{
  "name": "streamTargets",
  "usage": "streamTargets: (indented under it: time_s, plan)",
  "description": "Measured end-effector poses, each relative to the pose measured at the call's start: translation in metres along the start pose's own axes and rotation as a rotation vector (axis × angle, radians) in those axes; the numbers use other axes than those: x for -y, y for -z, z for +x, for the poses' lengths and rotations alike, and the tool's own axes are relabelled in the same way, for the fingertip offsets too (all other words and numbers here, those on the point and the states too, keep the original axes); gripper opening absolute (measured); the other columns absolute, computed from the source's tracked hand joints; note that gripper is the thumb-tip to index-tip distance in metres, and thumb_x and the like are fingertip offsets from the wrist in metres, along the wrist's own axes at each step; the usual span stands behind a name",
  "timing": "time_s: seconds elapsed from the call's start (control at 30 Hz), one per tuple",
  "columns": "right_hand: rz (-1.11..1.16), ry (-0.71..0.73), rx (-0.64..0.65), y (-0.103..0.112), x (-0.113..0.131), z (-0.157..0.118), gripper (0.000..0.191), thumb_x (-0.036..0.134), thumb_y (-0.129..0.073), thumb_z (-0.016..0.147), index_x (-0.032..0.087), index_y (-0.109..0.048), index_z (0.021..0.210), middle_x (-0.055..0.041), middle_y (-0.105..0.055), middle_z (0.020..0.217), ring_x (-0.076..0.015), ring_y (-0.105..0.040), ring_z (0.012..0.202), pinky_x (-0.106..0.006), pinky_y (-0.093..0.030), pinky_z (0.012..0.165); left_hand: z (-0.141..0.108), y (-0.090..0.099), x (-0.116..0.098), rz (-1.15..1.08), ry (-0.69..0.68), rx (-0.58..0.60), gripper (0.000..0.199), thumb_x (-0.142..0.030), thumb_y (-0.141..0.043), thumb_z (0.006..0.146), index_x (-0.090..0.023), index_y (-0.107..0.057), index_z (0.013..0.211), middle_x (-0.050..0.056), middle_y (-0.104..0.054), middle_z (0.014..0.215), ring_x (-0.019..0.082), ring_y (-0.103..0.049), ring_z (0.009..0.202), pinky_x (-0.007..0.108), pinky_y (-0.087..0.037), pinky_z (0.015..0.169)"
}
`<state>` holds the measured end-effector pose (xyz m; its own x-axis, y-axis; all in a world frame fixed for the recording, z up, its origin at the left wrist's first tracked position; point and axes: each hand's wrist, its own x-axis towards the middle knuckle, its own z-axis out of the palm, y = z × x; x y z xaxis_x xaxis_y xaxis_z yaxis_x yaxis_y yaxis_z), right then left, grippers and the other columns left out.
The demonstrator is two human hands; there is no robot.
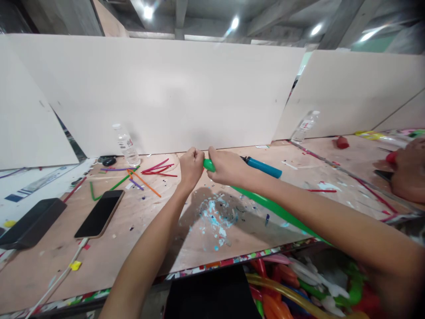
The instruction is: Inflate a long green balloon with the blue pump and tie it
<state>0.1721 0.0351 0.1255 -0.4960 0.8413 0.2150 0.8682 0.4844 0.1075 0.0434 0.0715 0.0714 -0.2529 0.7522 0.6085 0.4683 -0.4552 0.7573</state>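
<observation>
Above the plywood table (139,248), the left hand (191,167) and right hand (227,168) both close their fingers on a long green balloon (265,204), beside a blue pump (262,167).

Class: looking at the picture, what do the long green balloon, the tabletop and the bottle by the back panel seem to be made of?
Green balloon: likely latex rubber, glossy, taut. Tabletop: seemingly plywood, matte, faint grain, paint-flecked. Bottle: clear, probably thin plastic, see-through with a printed label.

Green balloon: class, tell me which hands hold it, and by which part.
Both hands hold the green balloon at its far end: right hand wrapped around it, left hand pinching the tip.
</observation>
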Motion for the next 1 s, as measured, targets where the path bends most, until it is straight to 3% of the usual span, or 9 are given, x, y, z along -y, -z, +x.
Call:
streamTargets:
  time_s: [0.13, 0.3, 0.4, 0.47, 0.57, 0.73, 0.9, 1.0]
  plan:
    - [-0.047, 0.056, -0.005, -0.007, -0.011, 0.008, 0.04, 0.031, -0.053, 0.082, 0.012, -0.042, 0.115, -0.0152, -0.068, 0.089, -0.0295, -0.066, 0.078, -0.033, -0.04, 0.06, 0.001, 0.0, 0.004, -0.131, 0.139, 0.103, 0.028, -0.025, -0.042, 0.082, -0.02, -0.039, 0.055, -0.004, -0.043, 0.049, 0.01, -0.042, 0.05, 0.024, -0.031, 0.051]
    - [0.009, 0.128, 0.062, -0.016, -0.02, 0.01, 0.039, 0.045, -0.027, 0.095, 0.015, -0.053, 0.101, -0.0166, -0.068, 0.093, -0.0291, -0.065, 0.082, -0.036, -0.041, 0.065, -0.003, 0.004, 0.013, -0.295, 0.272, 0.316, 0.028, -0.026, -0.043, 0.08, -0.018, -0.046, 0.053, -0.002, -0.048, 0.046, 0.011, -0.051, 0.047, 0.023, -0.036, 0.047]
    - [0.011, 0.143, 0.082, -0.018, -0.023, 0.011, 0.028, 0.035, -0.038, 0.091, 0.013, -0.052, 0.102, -0.0166, -0.067, 0.094, -0.0276, -0.064, 0.083, -0.034, -0.039, 0.065, -0.008, 0.007, 0.017, -0.368, 0.326, 0.416, 0.027, -0.028, -0.045, 0.081, -0.016, -0.052, 0.058, 0.0, -0.054, 0.053, 0.012, -0.055, 0.049, 0.023, -0.042, 0.049]
    - [-0.003, 0.124, 0.094, -0.019, -0.023, 0.01, 0.032, 0.028, -0.047, 0.084, 0.011, -0.049, 0.111, -0.0163, -0.068, 0.092, -0.0266, -0.063, 0.08, -0.033, -0.038, 0.062, -0.01, 0.009, 0.017, -0.43, 0.376, 0.463, 0.025, -0.028, -0.047, 0.08, -0.015, -0.055, 0.06, 0.001, -0.055, 0.057, 0.012, -0.055, 0.051, 0.025, -0.047, 0.051]
    - [-0.048, 0.141, 0.069, -0.02, -0.021, 0.009, 0.035, 0.03, -0.046, 0.085, 0.011, -0.048, 0.114, -0.0154, -0.068, 0.092, -0.0272, -0.063, 0.079, -0.033, -0.038, 0.061, -0.011, 0.012, 0.016, -0.519, 0.454, 0.475, 0.021, -0.025, -0.049, 0.078, -0.014, -0.055, 0.061, 0.001, -0.053, 0.058, 0.011, -0.054, 0.052, 0.026, -0.05, 0.054]
    - [-0.084, 0.221, 0.039, -0.02, -0.016, 0.008, 0.031, 0.031, -0.032, 0.093, 0.012, -0.055, 0.101, -0.0188, -0.065, 0.1, -0.0281, -0.062, 0.09, -0.037, -0.041, 0.074, -0.014, 0.019, 0.017, -0.639, 0.556, 0.455, 0.019, -0.023, -0.054, 0.074, -0.014, -0.051, 0.058, -0.001, -0.048, 0.058, 0.01, -0.053, 0.054, 0.024, -0.049, 0.053]
    - [-0.096, 0.196, 0.027, -0.018, -0.012, 0.008, 0.028, 0.03, -0.041, 0.088, 0.012, -0.052, 0.107, -0.0142, -0.067, 0.09, -0.0267, -0.064, 0.077, -0.033, -0.037, 0.06, -0.021, 0.023, 0.019, -0.743, 0.657, 0.428, 0.026, -0.025, -0.057, 0.074, -0.016, -0.042, 0.054, -0.002, -0.046, 0.056, 0.01, -0.055, 0.056, 0.024, -0.049, 0.055]
    - [-0.169, 0.234, 0.015, -0.019, -0.009, 0.007, 0.029, 0.033, -0.037, 0.092, 0.015, -0.055, 0.104, -0.0142, -0.067, 0.093, -0.0272, -0.065, 0.078, -0.033, -0.037, 0.061, -0.023, 0.026, 0.022, -0.773, 0.733, 0.423, 0.026, -0.024, -0.057, 0.074, -0.017, -0.041, 0.054, -0.002, -0.047, 0.055, 0.009, -0.055, 0.055, 0.023, -0.049, 0.054]
